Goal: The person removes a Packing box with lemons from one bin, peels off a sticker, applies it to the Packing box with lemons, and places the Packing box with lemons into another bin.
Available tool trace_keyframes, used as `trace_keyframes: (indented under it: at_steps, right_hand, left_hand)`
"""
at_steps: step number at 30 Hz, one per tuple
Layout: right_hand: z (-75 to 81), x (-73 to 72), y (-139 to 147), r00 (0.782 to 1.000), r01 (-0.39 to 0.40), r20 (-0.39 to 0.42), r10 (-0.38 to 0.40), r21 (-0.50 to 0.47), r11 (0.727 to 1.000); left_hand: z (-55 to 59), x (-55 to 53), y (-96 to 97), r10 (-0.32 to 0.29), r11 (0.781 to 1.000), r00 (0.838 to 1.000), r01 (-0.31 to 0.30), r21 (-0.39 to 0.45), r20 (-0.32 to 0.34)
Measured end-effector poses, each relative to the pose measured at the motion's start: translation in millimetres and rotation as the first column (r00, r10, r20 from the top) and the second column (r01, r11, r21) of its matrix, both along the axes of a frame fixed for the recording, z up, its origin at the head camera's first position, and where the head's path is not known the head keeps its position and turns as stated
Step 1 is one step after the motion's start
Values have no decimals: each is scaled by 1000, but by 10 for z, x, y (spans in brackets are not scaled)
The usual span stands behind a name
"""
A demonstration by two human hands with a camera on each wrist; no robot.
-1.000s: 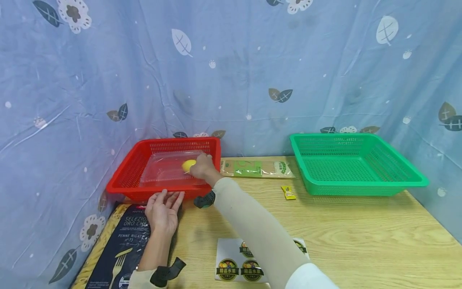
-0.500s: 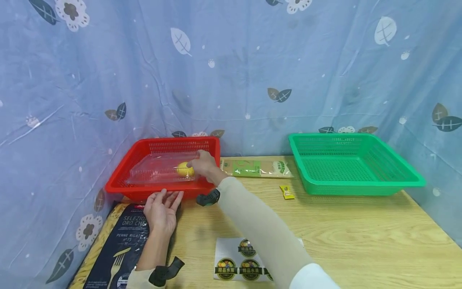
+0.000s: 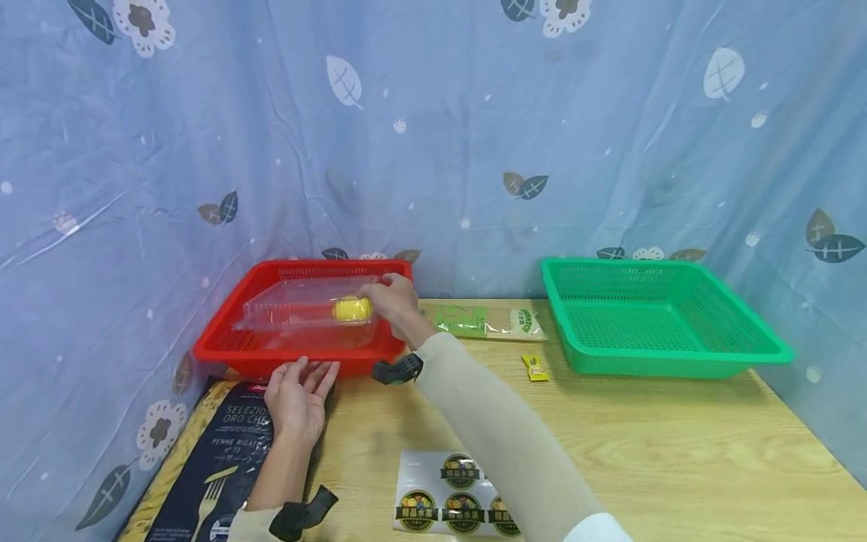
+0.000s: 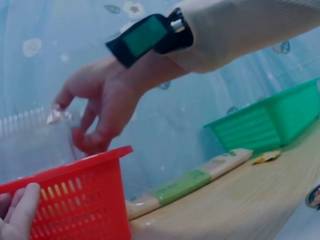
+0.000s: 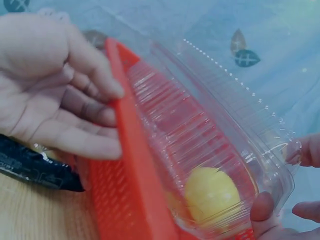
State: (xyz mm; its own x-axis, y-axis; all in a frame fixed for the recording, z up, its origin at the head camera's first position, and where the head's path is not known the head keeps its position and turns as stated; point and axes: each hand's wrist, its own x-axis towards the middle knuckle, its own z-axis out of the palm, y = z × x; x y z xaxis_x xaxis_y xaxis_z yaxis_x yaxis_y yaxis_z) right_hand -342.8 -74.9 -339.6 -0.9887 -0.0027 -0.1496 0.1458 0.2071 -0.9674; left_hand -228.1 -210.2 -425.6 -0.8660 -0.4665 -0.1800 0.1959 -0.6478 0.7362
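Note:
My right hand [image 3: 395, 297] pinches the right end of a clear plastic box [image 3: 291, 305], thumb on one side and fingers on the other. The box is tilted over the red basket [image 3: 223, 355], its left part raised off the basket floor. A yellow lemon [image 5: 212, 195] shows through the clear plastic near the right hand. My left hand [image 3: 296, 400] touches the basket's front rim with fairly straight fingertips, palm turned up. In the right wrist view, those fingertips [image 5: 111, 147] press against the outside of the red wall.
A black bag of penne [image 3: 233, 444] lies at the front left. Behind the right arm are a flat noodle pack [image 3: 497, 322] and a small yellow packet [image 3: 535, 368]. A green basket [image 3: 677, 361] stands at the right, a sticker sheet [image 3: 413, 474] in front.
My right hand has gone from the lemon to the end of the clear box and has lifted the box. The left hand keeps its place on the basket rim.

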Motion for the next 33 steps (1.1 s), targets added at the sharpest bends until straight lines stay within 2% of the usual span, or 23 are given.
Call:
trace_keyframes:
  at_steps: [4,9,16,21,33]
  right_hand:
    - [112,20,73,999,-6,-49,0,-115,993]
    - [271,54,221,995,-25,-102,3,-212,977]
    - [381,117,522,992,-103,-109,66,-374,922]
    - [438,193,777,989,-128,-121,84,-426,896]
    - [435,353,1438,991,-82,-131,26,-440,894]
  left_hand:
    - [-2,15,-12,2,1000,1000,-2,3,-16]
    - [-3,17,-13,11,1000,1000,-11,-4,-21]
    - [-5,31,-11,-1,1000,1000,1,-12,-14]
    - [5,19,-12,0,1000,1000,0,-18,-29]
    - [14,60,-21,-3,1000,1000,3,2,2]
